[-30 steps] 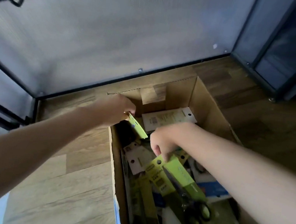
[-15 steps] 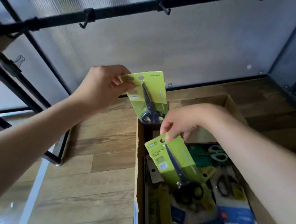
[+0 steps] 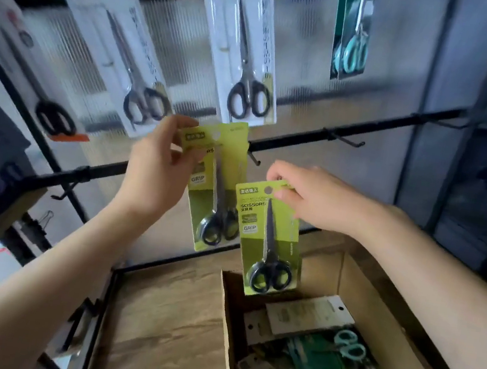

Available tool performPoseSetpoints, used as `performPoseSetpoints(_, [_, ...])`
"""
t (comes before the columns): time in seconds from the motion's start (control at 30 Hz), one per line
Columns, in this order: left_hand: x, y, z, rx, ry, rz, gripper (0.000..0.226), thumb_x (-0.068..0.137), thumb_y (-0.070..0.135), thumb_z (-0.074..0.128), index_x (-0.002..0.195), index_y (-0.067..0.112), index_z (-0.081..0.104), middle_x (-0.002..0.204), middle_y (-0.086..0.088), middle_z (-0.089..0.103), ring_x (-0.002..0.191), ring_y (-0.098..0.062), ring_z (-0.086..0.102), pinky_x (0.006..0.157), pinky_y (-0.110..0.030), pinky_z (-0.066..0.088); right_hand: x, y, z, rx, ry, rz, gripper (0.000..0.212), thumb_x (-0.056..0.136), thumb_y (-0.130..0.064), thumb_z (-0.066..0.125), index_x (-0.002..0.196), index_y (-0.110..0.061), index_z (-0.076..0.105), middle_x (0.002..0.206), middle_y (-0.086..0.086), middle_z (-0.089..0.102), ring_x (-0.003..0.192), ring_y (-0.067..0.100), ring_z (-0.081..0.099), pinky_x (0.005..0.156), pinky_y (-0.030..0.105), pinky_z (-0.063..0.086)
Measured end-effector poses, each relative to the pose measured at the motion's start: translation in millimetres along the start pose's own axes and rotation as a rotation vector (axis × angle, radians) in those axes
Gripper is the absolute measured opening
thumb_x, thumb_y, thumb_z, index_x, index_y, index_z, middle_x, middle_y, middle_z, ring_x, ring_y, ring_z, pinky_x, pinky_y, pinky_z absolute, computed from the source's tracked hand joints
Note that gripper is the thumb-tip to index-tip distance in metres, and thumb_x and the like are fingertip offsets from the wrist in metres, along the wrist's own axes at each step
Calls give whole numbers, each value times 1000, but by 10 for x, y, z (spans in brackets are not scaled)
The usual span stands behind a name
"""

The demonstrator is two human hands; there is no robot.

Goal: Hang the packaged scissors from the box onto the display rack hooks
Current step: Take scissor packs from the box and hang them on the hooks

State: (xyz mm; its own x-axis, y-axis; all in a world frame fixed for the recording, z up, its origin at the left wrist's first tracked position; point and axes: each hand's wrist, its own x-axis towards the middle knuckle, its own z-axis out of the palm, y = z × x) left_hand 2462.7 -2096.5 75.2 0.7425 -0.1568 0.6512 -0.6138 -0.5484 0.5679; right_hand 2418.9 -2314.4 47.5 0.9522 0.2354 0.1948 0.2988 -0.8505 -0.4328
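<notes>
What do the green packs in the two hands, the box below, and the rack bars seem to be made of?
Green pack in the left hand and green pack in the right hand: printed card, probably under clear plastic, judging by the faint sheen. Box: brown cardboard, matte, with a raw cut edge. Rack bars: likely black-painted metal, thin and rigid.

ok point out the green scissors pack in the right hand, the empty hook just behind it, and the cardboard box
green scissors pack (image 3: 271, 240), head view, middle of the card front, beside the blades
empty hook (image 3: 253, 156), head view, on the bare prong
cardboard box (image 3: 376, 304), head view, on the right inner wall
</notes>
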Motion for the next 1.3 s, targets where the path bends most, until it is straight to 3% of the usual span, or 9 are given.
performPoseSetpoints(0.17, [268,33,-502,-72,105,-18,33,87,11,64,113,28,52,95,-1,63,77,-22,65,67,-41,57,360,-349,-283,93,191,-61,22,94,-21,54,112,-34,50,92,-14,51,73,1,50,59,20,34])
performPoseSetpoints(0.3, [414,-10,-904,-114,259,-86,24,86,14,65,109,20,60,91,5,68,78,-7,66,66,-20,55,720,-693,-422,260,369,-141,21,86,-20,66,95,-35,54,84,-9,62,74,10,59,66,31,49])
performPoseSetpoints(0.4, [506,-63,-1123,-231,327,-192,16,88,19,64,103,16,66,86,6,70,72,-7,64,68,-26,53,923,-919,-448,439,448,-190,23,82,-21,70,93,-38,58,92,-10,68,85,9,65,82,39,54])
performPoseSetpoints(0.53, [593,-157,-1272,-313,356,-231,11,90,23,62,97,18,69,86,0,71,75,-14,63,73,-34,52,1077,-1133,-458,615,514,-257,18,82,-19,72,91,-32,63,89,-11,71,83,5,66,82,30,54])
performPoseSetpoints(0.77, [531,-412,-1149,-324,324,-242,9,92,25,57,88,22,65,83,-2,69,77,-18,63,76,-41,53,1182,-1189,-142,665,444,-258,17,82,-16,70,87,-32,65,88,-1,73,86,20,68,87,47,52])
performPoseSetpoints(0.87, [382,-626,-1084,-330,307,-285,11,93,23,56,87,20,64,82,-2,68,76,-17,62,73,-36,52,1213,-1120,175,629,388,-243,12,84,-18,68,83,-31,67,85,6,71,85,30,65,83,54,50])
performPoseSetpoints(0.97, [238,-862,-1091,-309,340,-328,13,93,26,56,86,17,62,80,-9,62,72,-21,55,69,-37,48,1237,-1052,493,568,328,-207,6,88,-25,62,91,-26,67,85,7,69,84,28,63,82,50,50])
performPoseSetpoints(1.1, [106,-1072,-1115,-288,384,-364,12,93,25,57,82,24,61,79,-2,62,72,-17,55,70,-36,47,1283,-1010,813,534,300,-141,8,93,-25,56,95,-28,63,89,1,69,87,20,62,83,40,49])
performPoseSetpoints(1.3, [30,-1221,-1101,-304,363,-401,9,93,23,56,92,20,65,88,1,70,83,-19,66,79,-37,53,1418,-971,990,512,325,-75,12,94,-22,54,102,-21,64,86,-6,66,80,9,60,72,26,46])
